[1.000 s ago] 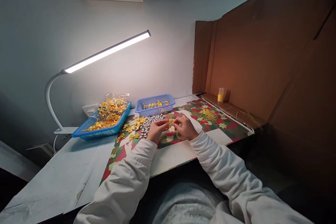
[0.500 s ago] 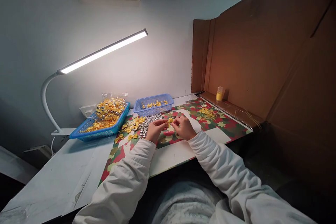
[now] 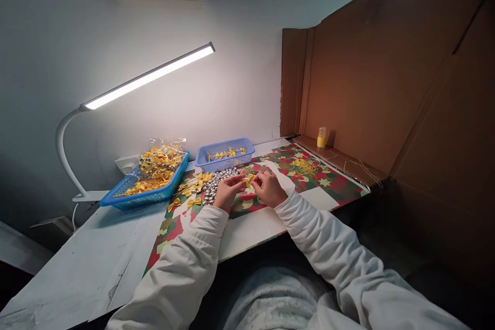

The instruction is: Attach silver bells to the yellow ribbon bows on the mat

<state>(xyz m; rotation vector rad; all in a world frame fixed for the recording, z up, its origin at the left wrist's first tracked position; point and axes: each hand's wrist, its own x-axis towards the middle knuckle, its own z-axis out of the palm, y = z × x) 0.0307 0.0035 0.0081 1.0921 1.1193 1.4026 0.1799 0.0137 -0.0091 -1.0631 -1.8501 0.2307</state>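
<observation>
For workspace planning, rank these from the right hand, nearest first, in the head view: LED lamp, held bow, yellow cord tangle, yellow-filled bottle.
1. Held bow: at the right hand.
2. Yellow cord tangle: right, on camouflage mat.
3. Yellow-filled bottle: farther right, by cardboard.
4. LED lamp: far left.

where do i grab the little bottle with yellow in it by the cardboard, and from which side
Pinch the small bottle around its yellow lower part, probably from the near left: it stands upright and slender, with the cardboard wall behind and to its right. The right hand is nearer, but holds a yellow bow.
</observation>
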